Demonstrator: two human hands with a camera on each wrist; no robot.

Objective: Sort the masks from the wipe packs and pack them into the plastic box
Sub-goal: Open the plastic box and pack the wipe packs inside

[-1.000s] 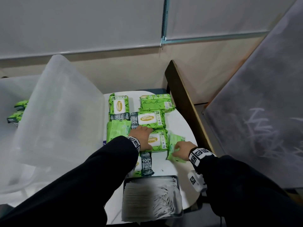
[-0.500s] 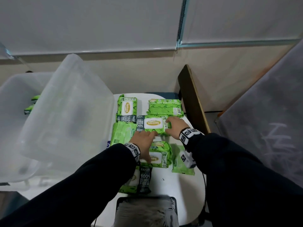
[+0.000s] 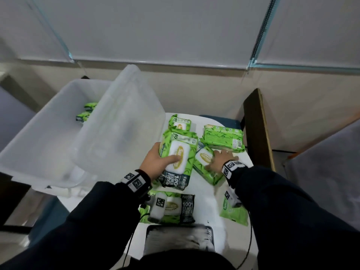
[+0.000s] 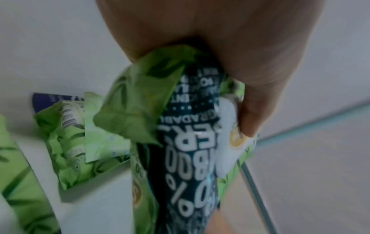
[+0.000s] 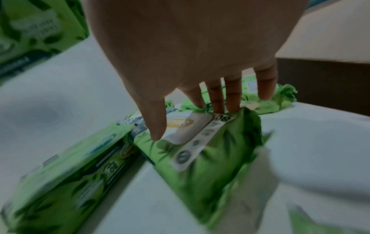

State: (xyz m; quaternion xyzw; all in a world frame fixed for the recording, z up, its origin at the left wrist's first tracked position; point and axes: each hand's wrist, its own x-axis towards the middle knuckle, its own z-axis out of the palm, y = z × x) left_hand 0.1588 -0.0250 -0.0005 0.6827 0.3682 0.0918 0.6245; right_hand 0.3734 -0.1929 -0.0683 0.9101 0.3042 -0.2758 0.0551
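My left hand (image 3: 155,160) grips a green wipe pack (image 3: 178,154) and holds it lifted above the table, thumb on its white lid. The left wrist view shows the same pack (image 4: 180,142) clamped between thumb and fingers (image 4: 250,110). My right hand (image 3: 221,157) lies on another wipe pack (image 3: 204,164) that sits askew on the table; its fingers (image 5: 232,98) are straight, reaching to the pack's (image 5: 210,150) far edge. The clear plastic box (image 3: 35,133) stands at the left with two wipe packs (image 3: 85,113) inside. A blurred stack of masks (image 3: 179,238) sits at the near edge.
The box lid (image 3: 120,133) leans upright between box and table. More wipe packs lie on the white table (image 3: 206,199): at the back (image 3: 180,123), back right (image 3: 223,138), near centre (image 3: 175,207) and near right (image 3: 233,213). A dark wooden board (image 3: 257,125) borders the right.
My left hand has picked up a wipe pack and raised it toward the box side. My right hand has shifted onto a neighbouring pack, which has turned askew.
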